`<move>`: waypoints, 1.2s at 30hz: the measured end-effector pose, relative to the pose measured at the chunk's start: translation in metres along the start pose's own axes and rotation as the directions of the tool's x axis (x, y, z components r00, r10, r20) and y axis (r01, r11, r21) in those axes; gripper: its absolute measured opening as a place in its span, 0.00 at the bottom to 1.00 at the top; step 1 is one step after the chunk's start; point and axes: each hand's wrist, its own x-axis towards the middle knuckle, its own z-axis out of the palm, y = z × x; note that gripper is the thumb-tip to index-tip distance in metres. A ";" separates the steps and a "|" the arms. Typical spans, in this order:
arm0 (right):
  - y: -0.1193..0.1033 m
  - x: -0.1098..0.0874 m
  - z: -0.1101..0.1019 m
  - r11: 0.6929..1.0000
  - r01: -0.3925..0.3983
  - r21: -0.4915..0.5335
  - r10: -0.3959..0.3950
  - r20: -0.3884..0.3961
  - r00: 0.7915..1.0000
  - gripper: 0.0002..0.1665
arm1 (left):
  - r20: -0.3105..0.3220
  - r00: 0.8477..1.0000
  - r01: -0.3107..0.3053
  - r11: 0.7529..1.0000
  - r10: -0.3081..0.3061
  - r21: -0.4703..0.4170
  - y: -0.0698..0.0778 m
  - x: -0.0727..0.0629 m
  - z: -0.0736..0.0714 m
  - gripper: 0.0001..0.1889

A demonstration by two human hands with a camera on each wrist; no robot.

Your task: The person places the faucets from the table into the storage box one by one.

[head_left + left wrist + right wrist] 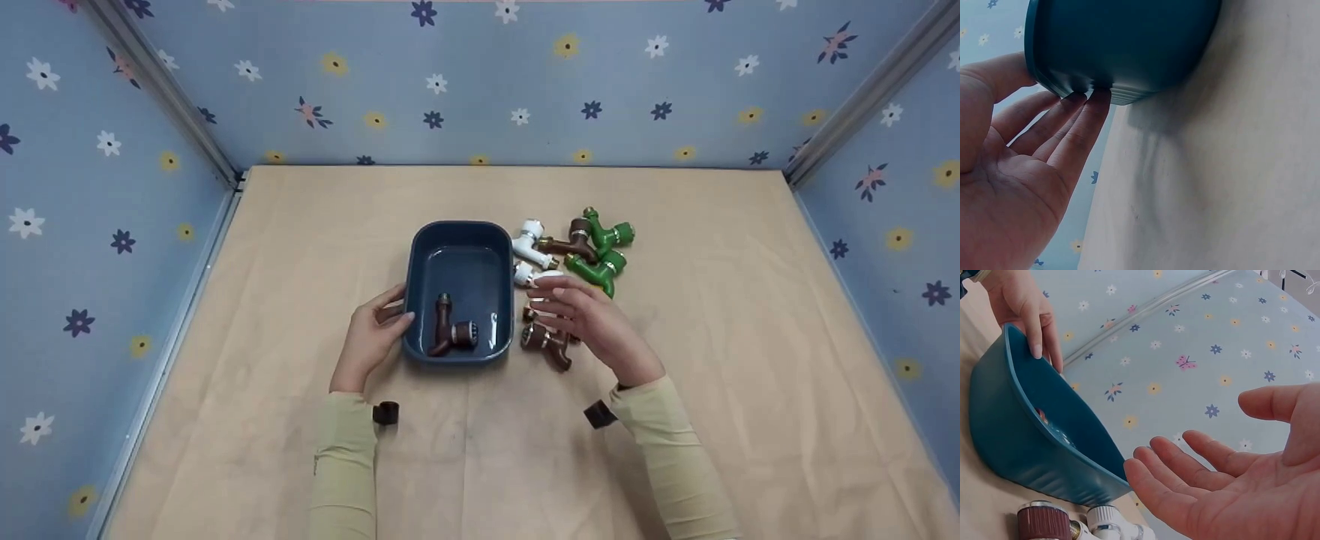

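Observation:
A dark blue rectangular plastic bin stands on the cloth with one brown tap lying in it. My left hand holds the bin's left wall, the thumb at the rim and the fingers against the outside, as the left wrist view also shows. To the right of the bin, my right hand hovers over a group of taps, palm turned toward the bin, fingers extended and holding nothing. Beneath it lies a brown tap, and a white tap is partly hidden behind the fingertips.
Farther back beside the bin lie another white tap, a brown tap and two green taps. A beige cloth covers the table. Flower-patterned walls enclose the back and both sides.

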 end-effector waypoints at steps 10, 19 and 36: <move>-0.003 -0.005 -0.014 1.000 0.006 -0.028 -0.006 -0.032 0.999 0.23 | 0.001 1.000 -0.003 1.000 0.003 -0.009 -0.001 0.001 0.000 0.28; -0.006 -0.013 -0.027 0.999 0.005 -0.050 -0.008 -0.059 0.998 0.26 | 0.006 1.000 -0.001 1.000 0.001 0.006 0.000 0.000 0.000 0.28; -0.002 -0.022 -0.053 1.000 0.016 -0.004 -0.017 -0.123 0.992 0.23 | 0.003 1.000 -0.016 1.000 0.016 0.019 0.000 0.000 0.001 0.28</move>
